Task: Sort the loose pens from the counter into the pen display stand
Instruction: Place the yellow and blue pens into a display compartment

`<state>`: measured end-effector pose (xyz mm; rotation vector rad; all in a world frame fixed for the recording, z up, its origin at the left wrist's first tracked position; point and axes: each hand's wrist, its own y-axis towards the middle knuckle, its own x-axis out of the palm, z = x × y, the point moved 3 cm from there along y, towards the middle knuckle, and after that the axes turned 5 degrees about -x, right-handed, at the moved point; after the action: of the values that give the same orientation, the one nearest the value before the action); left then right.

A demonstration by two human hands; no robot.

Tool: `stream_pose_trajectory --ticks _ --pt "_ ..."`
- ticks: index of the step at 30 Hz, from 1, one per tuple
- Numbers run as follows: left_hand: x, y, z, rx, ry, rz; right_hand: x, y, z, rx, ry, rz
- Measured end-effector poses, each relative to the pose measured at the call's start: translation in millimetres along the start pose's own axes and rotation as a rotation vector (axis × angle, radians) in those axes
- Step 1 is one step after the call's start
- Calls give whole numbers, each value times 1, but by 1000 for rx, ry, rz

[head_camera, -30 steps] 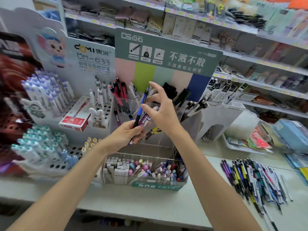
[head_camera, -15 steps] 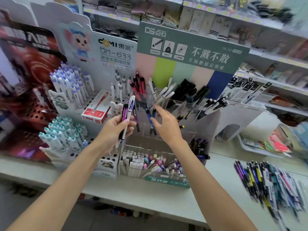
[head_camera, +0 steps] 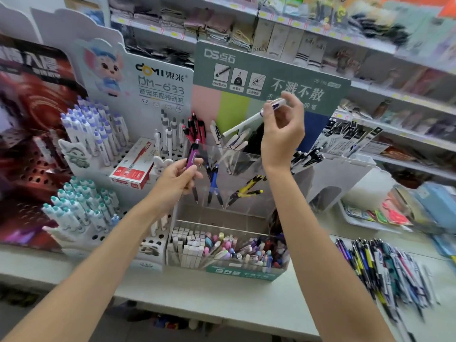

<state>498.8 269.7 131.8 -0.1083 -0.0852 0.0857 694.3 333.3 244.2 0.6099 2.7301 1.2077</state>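
Two hands work in front of a shop display on a white bench [head_camera: 217, 302]. At the far left, a white perforated rack [head_camera: 172, 157] carries rows of lilac-capped pens [head_camera: 96, 129] and, nearer, teal-capped pens [head_camera: 79, 211]; a red and white carton [head_camera: 133, 169] lies on it.

Right of the carton, the left hand [head_camera: 177, 177] has its fingers curled round a purple click pen [head_camera: 193, 155], held almost upright with its button end up, just in front of the left edge of the clear acrylic pen display stand [head_camera: 251, 161]. In that stand's middle row, blue pens [head_camera: 213, 180] and yellow and black pens [head_camera: 246, 188] lean in separate compartments, while the near tray [head_camera: 241, 271] is packed with white erasers and pastel pens.

Above the stand's far row, the right hand [head_camera: 282, 137] pinches a white pen with a dark blue clip [head_camera: 246, 123] by its clip end; the pen slants down to the left, its tip just over other white pens standing there.

On the bench at the near right lies the heap of loose mixed-colour pens [head_camera: 385, 270], well apart from both hands.
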Motion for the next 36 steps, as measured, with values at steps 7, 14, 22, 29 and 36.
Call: stream_pose_trajectory --ticks 7,14,22,29,36 --pt "1 2 -1 -96 -126 16 34 1 40 -42 -472 -543" --pt "1 2 -7 -21 -116 -12 36 -66 1 -149 -233 -688" --pt "-16 -5 -20 23 237 58 35 -69 25 4 -185 -494" --pt "-35 -15 -28 19 286 191 50 -98 48 -169 -455 -751" --pt "-4 -13 -33 -8 337 74 -33 -99 61 -74 -506 -504"
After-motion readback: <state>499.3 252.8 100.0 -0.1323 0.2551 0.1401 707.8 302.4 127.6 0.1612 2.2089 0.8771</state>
